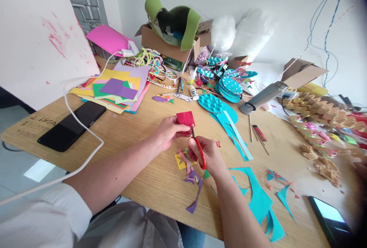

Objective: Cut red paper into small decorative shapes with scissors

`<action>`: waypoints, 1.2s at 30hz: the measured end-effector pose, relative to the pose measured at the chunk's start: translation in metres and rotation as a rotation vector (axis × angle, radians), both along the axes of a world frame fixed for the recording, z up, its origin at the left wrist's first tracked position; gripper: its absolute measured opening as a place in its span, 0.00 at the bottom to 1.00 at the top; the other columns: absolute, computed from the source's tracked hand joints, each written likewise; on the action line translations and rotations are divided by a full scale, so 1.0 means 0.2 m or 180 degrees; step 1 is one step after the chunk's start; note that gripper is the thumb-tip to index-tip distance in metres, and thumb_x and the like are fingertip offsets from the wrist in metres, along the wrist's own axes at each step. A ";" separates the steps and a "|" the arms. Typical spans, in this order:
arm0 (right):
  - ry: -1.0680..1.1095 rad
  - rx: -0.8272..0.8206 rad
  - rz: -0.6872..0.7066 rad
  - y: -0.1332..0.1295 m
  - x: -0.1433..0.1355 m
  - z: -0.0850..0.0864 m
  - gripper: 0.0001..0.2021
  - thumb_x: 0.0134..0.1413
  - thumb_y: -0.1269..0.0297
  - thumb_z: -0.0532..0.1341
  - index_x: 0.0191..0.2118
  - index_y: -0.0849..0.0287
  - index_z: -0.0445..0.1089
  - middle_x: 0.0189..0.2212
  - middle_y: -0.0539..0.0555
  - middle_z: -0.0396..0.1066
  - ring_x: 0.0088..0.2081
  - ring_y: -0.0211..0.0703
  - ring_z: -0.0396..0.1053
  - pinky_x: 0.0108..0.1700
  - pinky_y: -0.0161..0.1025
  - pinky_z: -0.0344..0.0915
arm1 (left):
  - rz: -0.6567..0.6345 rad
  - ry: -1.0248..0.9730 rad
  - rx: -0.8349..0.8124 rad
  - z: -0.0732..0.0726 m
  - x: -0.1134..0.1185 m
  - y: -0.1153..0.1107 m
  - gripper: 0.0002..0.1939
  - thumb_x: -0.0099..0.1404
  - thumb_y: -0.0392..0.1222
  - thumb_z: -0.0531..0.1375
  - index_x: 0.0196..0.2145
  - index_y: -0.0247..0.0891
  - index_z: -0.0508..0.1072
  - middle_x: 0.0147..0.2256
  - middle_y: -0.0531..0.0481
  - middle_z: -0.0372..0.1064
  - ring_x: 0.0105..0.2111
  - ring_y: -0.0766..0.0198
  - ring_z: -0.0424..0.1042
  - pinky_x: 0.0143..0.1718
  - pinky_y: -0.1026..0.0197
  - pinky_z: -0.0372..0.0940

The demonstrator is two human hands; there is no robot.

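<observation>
A small square of red paper (185,117) is pinched in my left hand (168,132), fingers behind it and thumb in front. My right hand (208,152) grips red-handled scissors (202,151), whose blades meet the lower right edge of the paper. Below both hands lie curled purple scraps (196,188) and a yellow cut-out piece (180,161). A tiny red scrap (218,144) rests just right of the scissors.
Colored paper sheets (114,87) and a black phone (72,125) lie at left, crossed by a white cable (83,125). Turquoise foam offcuts (258,198), a metal flask (263,97) and another phone (329,217) are at right. A cardboard box (163,47) stands behind.
</observation>
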State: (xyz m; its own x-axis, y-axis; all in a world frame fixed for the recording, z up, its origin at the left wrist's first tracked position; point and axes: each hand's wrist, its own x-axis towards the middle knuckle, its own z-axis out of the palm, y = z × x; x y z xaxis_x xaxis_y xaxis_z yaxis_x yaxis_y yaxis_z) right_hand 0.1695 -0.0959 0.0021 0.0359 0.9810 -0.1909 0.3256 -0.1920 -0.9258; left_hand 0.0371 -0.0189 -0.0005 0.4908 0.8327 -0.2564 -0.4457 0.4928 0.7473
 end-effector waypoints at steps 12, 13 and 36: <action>0.0003 0.0019 -0.0028 0.00 0.01 -0.01 0.25 0.44 0.39 0.64 0.22 0.59 0.63 0.15 0.51 0.69 0.16 0.37 0.66 0.19 0.32 0.59 | -0.0008 -0.0033 -0.0013 0.00 0.00 0.00 0.10 0.46 0.25 0.64 0.30 0.29 0.73 0.27 0.48 0.73 0.25 0.68 0.71 0.32 0.61 0.67; -0.0012 0.0027 -0.0022 0.00 0.01 -0.01 0.25 0.44 0.40 0.64 0.22 0.59 0.63 0.15 0.51 0.69 0.16 0.37 0.66 0.19 0.32 0.59 | -0.0007 -0.0033 -0.0021 0.00 0.00 0.00 0.10 0.46 0.25 0.64 0.30 0.29 0.73 0.27 0.48 0.73 0.25 0.68 0.71 0.32 0.61 0.67; -0.0142 0.0088 0.0005 0.00 0.03 -0.04 0.24 0.48 0.41 0.63 0.21 0.58 0.62 0.13 0.50 0.68 0.15 0.37 0.65 0.16 0.31 0.56 | -0.0027 -0.0025 0.0014 0.00 0.00 0.00 0.10 0.46 0.26 0.64 0.30 0.29 0.73 0.28 0.48 0.73 0.25 0.68 0.71 0.33 0.62 0.68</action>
State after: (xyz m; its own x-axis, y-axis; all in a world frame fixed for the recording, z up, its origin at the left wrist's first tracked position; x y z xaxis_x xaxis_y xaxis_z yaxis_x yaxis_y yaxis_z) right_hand 0.1747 -0.0962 -0.0055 0.0423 0.9859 -0.1618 0.3671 -0.1660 -0.9153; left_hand 0.0368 -0.0184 -0.0008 0.4999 0.8296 -0.2489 -0.4474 0.4933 0.7460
